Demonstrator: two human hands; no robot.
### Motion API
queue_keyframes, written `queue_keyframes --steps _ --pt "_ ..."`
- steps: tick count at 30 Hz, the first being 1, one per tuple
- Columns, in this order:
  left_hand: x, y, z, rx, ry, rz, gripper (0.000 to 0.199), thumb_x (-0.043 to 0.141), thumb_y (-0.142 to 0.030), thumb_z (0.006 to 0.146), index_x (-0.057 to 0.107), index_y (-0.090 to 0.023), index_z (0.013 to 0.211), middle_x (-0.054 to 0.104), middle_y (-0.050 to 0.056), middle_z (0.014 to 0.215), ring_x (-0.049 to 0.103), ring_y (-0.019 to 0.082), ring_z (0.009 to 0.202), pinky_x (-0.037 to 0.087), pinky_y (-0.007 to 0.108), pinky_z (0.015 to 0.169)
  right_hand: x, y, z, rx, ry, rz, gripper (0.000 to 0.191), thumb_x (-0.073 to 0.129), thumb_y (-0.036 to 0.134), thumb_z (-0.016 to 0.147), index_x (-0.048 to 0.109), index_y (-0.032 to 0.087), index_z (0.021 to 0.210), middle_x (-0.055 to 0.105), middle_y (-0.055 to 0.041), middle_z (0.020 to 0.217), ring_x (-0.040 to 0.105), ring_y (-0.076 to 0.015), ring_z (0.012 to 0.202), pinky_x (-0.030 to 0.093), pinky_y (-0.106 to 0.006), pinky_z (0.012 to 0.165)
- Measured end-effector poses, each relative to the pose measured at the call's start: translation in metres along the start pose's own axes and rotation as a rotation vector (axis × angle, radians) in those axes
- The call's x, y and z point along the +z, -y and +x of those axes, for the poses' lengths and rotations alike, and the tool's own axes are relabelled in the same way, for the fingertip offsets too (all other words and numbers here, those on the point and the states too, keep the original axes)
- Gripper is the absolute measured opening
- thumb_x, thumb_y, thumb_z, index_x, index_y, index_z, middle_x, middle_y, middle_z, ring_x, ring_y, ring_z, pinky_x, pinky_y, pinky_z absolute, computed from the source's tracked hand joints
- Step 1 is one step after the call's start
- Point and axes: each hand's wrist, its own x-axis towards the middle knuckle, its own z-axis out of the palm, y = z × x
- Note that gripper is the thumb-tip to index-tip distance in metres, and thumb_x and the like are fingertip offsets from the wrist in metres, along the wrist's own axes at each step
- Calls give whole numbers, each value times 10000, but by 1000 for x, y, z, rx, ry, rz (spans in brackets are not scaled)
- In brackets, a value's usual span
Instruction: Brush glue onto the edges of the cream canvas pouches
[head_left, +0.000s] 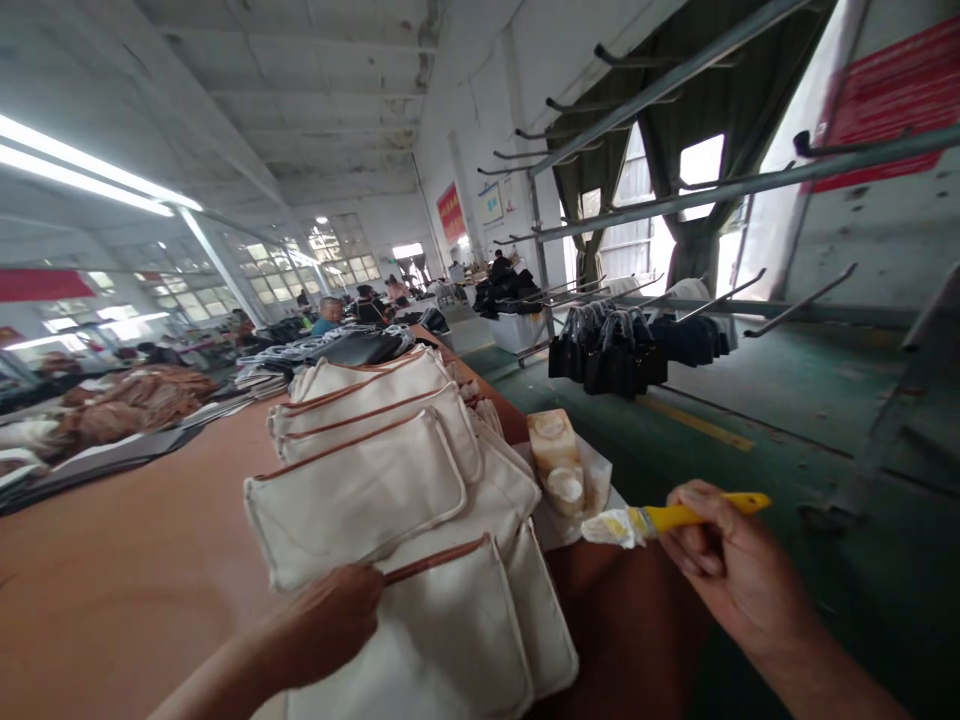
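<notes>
My right hand (720, 550) is closed around the yellow handle of a paintbrush (667, 514), whose bristles are coated with a white substance. The brush is held level, beside a stained, cut-open container (556, 460) at the table's right edge. At the lower middle, my left hand (337, 610) grips the brown-trimmed top edge of a cream bag piece (450, 640). Its fingertips are partly hidden. Beyond it, more cream bag pieces (360, 490) with brown top edges lie overlapped in a row along the brown table (150, 570).
Brown and cream material (150, 400) is heaped on the left, with dark flat pieces near it. A metal rack (675, 200) with long prongs stands on the right, dark bags (607, 350) hanging from it. People sit farther back in the hall. Green floor (787, 400) lies right of the table.
</notes>
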Motion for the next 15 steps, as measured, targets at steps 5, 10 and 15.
queue_keyframes --steps 5,10,15 --pt "28 -41 36 -1 -162 89 221 445 -371 924 572 -212 1010 603 83 1040 606 256 928 440 380 825 3 -39 8 68 -3 -37 301 708 275 778 478 176 611 384 59 433 291 -47 379 258 -194 391" --pt "56 -75 71 49 -143 22 144 574 -351 871 612 -214 896 621 62 1007 577 266 1008 405 377 860 12 -73 13 126 -63 -90 290 752 316 725 501 178 678 384 84 428 263 -31 354 224 -173 374" --pt "61 -77 79 37 -60 -199 121 552 -276 839 659 -219 843 634 44 951 592 230 924 391 332 789 8 -96 18 116 -63 -275 287 725 362 747 502 182 725 384 90 426 260 -39 354 208 -188 373"
